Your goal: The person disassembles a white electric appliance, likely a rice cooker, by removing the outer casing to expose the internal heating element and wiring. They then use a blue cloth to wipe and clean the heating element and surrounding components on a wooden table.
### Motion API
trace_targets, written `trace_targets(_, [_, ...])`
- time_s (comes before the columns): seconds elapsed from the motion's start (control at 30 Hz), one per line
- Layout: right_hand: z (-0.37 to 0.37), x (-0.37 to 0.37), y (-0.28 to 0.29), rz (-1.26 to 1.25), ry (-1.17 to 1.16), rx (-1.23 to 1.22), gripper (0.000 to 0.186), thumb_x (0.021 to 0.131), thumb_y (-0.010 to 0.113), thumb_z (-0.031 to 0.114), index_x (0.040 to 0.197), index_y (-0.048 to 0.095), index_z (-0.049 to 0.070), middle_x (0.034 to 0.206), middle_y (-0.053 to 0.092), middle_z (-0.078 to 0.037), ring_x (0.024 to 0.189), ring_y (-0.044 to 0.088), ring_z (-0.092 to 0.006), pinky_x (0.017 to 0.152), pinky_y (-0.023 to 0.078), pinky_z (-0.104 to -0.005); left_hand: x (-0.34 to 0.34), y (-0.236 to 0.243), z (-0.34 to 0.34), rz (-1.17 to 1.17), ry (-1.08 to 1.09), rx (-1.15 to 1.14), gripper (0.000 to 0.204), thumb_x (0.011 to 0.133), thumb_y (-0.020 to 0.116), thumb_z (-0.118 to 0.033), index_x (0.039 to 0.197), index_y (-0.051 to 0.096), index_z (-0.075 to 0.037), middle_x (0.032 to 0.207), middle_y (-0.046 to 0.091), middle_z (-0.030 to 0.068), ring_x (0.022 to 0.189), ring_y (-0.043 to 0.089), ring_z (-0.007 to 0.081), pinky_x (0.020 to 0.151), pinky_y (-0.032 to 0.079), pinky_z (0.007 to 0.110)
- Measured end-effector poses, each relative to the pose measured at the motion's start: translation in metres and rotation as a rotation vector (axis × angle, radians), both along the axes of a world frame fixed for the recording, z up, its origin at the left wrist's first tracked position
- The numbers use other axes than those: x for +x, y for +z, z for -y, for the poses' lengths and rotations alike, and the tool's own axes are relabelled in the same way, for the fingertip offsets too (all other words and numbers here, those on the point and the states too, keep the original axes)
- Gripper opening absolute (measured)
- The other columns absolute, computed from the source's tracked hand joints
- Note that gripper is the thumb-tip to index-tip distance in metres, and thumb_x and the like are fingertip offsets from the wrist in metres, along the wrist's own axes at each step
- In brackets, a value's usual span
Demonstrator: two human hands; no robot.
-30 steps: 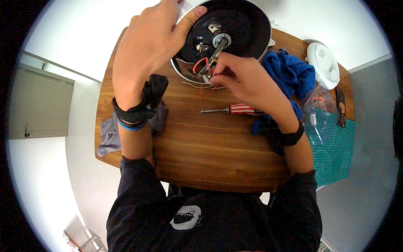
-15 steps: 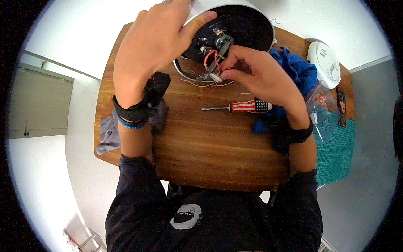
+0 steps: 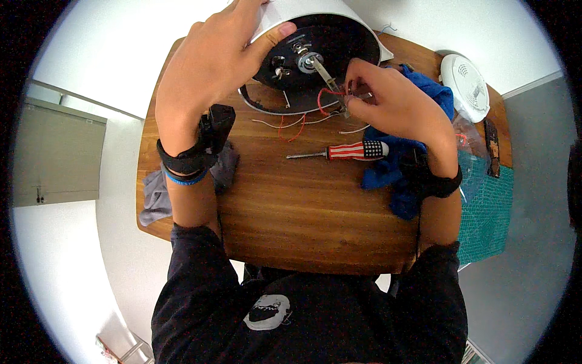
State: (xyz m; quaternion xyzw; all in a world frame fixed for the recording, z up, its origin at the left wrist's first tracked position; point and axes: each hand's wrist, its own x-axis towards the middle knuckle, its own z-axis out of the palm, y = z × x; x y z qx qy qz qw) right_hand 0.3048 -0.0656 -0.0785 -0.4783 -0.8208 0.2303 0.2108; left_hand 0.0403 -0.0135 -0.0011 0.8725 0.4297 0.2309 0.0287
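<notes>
A white, drum-shaped appliance housing (image 3: 303, 8) is tilted on the table, its dark inside facing me. My left hand (image 3: 209, 64) grips its upper left rim, with the thumb over the edge. Inside, a round metal fitting (image 3: 310, 61) shows at the centre. A narrow metal strip assembly (image 3: 325, 76) with a red wire (image 3: 321, 97) runs out from that fitting. Its outer end is pinched in my right hand (image 3: 388, 97); the fingers partly hide it. Below the housing, a screwdriver (image 3: 357, 150) with a striped and starred handle lies on the wood, its tip pointing left.
Blue cloth (image 3: 382, 161) lies under my right forearm, grey cloth (image 3: 154, 197) beside my left. On the right are a white round vented part (image 3: 467, 85), a clear plastic bag (image 3: 476, 161), a dark flat object (image 3: 491, 147) and a green cutting mat (image 3: 485, 224). Loose wires (image 3: 291, 126) trail below the housing.
My right hand has moved a little right with the strip's outer end, leaving the central fitting more exposed. The housing and my left hand have shifted slightly left.
</notes>
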Motion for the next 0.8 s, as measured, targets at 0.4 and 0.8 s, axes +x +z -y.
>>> trace_targets(0.4, [-0.007,-0.012,-0.022,0.001,0.000,0.015,0.027,0.099,0.069,0.021,0.112,0.059,0.000,0.089,0.071,-0.029,0.089,0.071,-0.0507,0.077,0.055,-0.0540,0.003,-0.002,0.004,-0.067,-0.056,0.080,0.049,0.108,0.066,-0.038,0.131,0.052,0.002,0.086,0.073,0.0270,0.073,0.075,0.0445,0.067,0.059,0.051])
trace_targets(0.8, [-0.003,-0.033,-0.013,-0.244,-0.060,0.274,0.021,0.098,0.074,0.022,0.101,0.066,0.002,0.086,0.074,-0.022,0.082,0.073,-0.0452,0.073,0.058,-0.0519,0.004,-0.003,-0.002,-0.191,-0.047,0.002,0.060,0.108,0.065,-0.045,0.133,0.052,0.008,0.079,0.070,0.0196,0.060,0.068,0.0301,0.060,0.057,0.042])
